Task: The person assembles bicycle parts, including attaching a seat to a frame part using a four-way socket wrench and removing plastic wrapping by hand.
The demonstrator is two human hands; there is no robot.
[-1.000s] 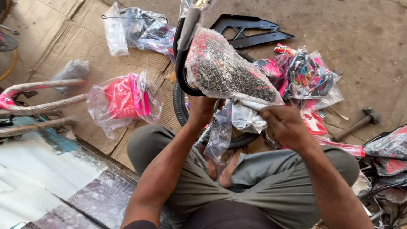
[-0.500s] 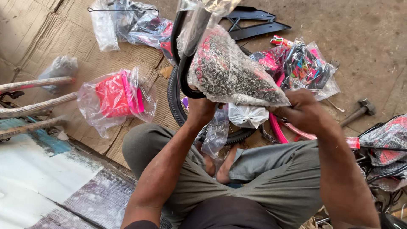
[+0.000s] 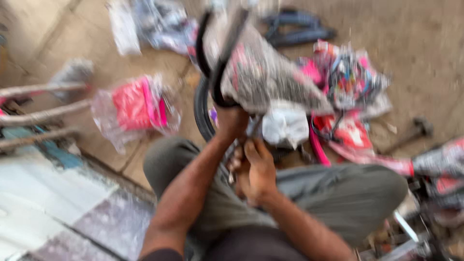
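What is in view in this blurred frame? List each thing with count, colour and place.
Wrapped bicycle part: one, grey-patterned plastic wrap, centre top, held up from below.
Black curved bars: two, black, left edge of the wrapped part.
Tyre: one, black, behind the left hand.
White plastic bag: one, white, under the wrapped part.
Pink bagged part: one, pink in clear plastic, left on the floor.
Bagged colourful parts: a heap, pink, red and mixed, right of centre; count unclear.
Hammer: one, dark, right on the floor.
Black frame piece: one, top, blurred.
Metal tubes: about three, pale, far left.
Left hand: grips the wrapped part's lower end.
Right hand: below it, at the wrapping; grip unclear.
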